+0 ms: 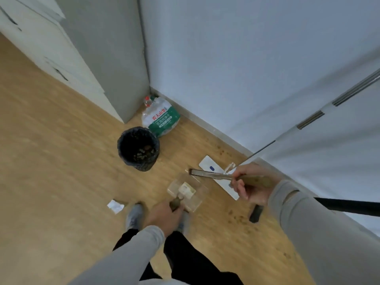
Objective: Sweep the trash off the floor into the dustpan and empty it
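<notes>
My left hand (163, 218) grips the olive handle of a clear plastic dustpan (188, 193), held low over the wooden floor in front of my feet. A pale crumpled scrap lies inside the pan. My right hand (249, 186) holds a small brush (207, 173) by its olive handle, with its head pointing left, just above and right of the pan. A white paper scrap (115, 206) lies on the floor left of my feet. Brown crumbs (236, 218) are scattered along the wall side. A black-lined bin (138, 149) stands beyond, with debris inside.
A green and white pack of water bottles (161, 118) sits in the corner behind the bin. A flat white mop head (218, 173) with its pole leans at the wall on the right. A small black object (256, 212) lies by the crumbs. White cabinets (61, 64) stand to the left.
</notes>
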